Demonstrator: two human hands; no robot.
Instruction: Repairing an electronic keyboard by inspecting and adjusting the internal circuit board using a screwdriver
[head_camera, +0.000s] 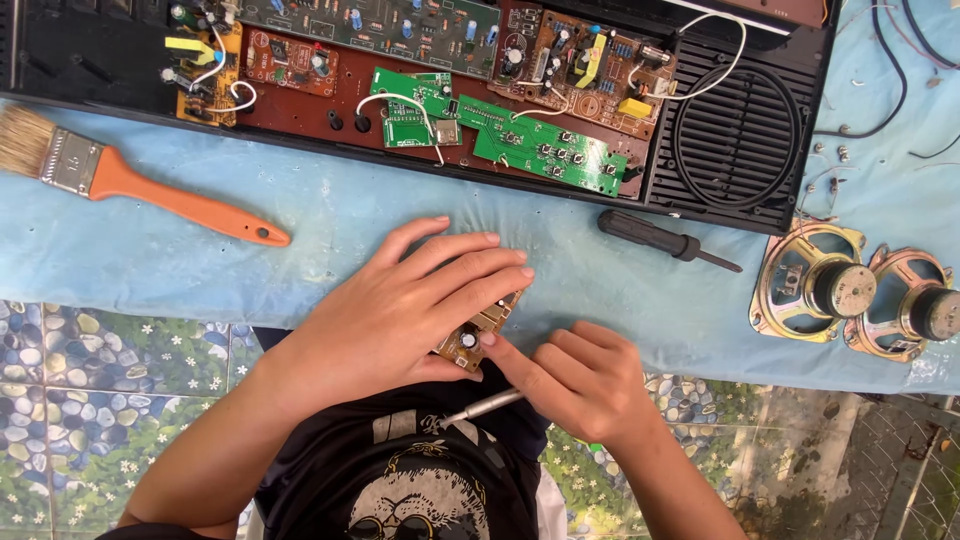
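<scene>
My left hand (415, 305) grips a small brown circuit board (478, 331), fingers spread over its top and hiding most of it. Close on its right, my right hand (585, 380) holds a thin metal tool (482, 408), its shaft pointing left below the board, while its index finger touches the board's edge. Both hands work just over the near edge of the light blue cloth (330, 235), above my lap.
An opened black device case (745, 130) with green and brown circuit boards (545, 145) lies at the back. An orange-handled paintbrush (130, 180) lies left, a black screwdriver (665, 240) right of centre, two loose speakers (855, 290) far right. Wires and screws lie at the top right.
</scene>
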